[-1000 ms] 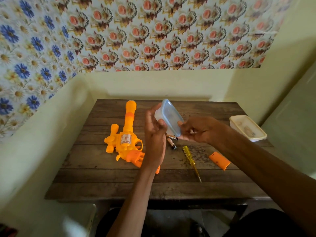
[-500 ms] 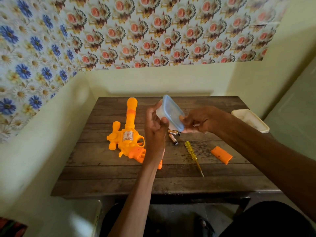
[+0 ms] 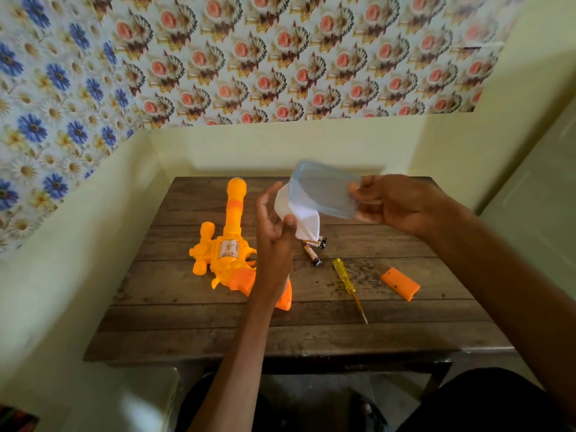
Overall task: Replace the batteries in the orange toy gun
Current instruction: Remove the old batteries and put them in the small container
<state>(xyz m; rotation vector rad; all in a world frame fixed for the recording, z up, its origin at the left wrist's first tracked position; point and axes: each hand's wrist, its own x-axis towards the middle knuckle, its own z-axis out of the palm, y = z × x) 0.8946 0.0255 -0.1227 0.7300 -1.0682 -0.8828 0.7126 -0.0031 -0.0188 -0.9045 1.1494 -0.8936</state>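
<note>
Lid [image 3: 324, 190] now lifted off white container [image 3: 299, 213] and tilted above it; seated on it half a second earlier. Left hand [image 3: 274, 232] gripping container, thumb on its side. Right hand [image 3: 402, 204] pinching lid edge. Orange toy gun [image 3: 229, 247] flat on table [image 3: 280, 332], just left of left hand, unmoved. Batteries [image 3: 313, 244], screwdriver [image 3: 346, 277], orange battery cover [image 3: 400, 283] to its right.

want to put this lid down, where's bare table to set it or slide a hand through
The table is barest along its near edge, in front of the toy gun, screwdriver and battery cover. Another patch lies behind the battery cover, right of the batteries. The middle is crowded: batteries sit between toy gun and screwdriver.
</note>
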